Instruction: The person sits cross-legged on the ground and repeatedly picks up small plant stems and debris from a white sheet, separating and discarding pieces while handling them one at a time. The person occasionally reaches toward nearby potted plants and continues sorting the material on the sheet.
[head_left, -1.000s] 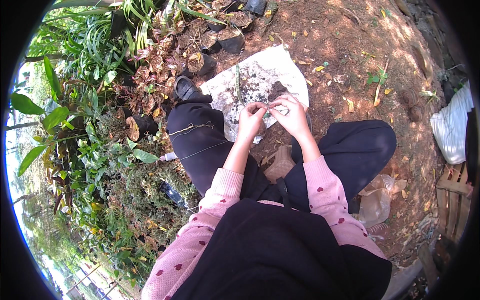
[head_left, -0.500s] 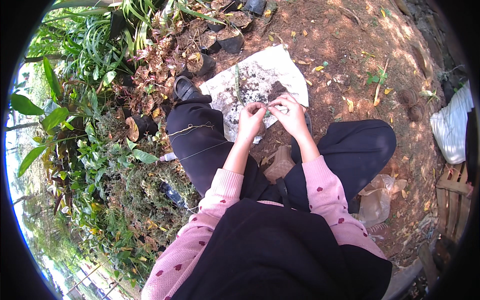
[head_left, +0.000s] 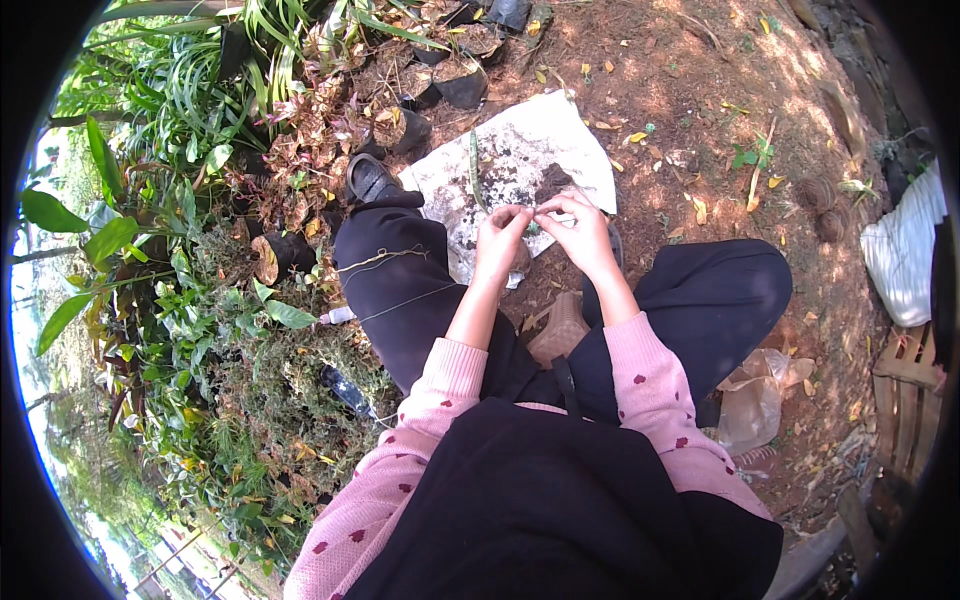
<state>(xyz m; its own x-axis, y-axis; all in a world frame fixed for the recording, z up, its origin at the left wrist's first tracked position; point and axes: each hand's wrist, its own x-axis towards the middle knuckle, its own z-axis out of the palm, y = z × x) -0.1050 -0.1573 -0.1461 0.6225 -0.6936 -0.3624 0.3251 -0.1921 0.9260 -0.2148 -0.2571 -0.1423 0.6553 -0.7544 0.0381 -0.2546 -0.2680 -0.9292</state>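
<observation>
My left hand (head_left: 502, 238) and my right hand (head_left: 575, 228) meet fingertip to fingertip above a white sheet (head_left: 575, 130) strewn with dark soil. Both are closed in a pinch; whatever they hold is too small to make out. A long, narrow green leaf or stem (head_left: 475, 165) lies on the sheet, its near end beside my left hand. Just beyond my right hand sits a clump of dark soil (head_left: 553, 180). Below the hands, partly hidden, a brownish rounded lump (head_left: 521, 260) shows. Yellowish string (head_left: 383, 257) lies across my left trouser leg.
Leafy plants (head_left: 290, 380) crowd the left side, with black plant bags (head_left: 462, 85) at the back. A dark phone-like object (head_left: 347, 390) lies among them. To the right are a clear plastic bag (head_left: 752, 405), a white sack (head_left: 905, 250) and a wooden crate (head_left: 905, 400).
</observation>
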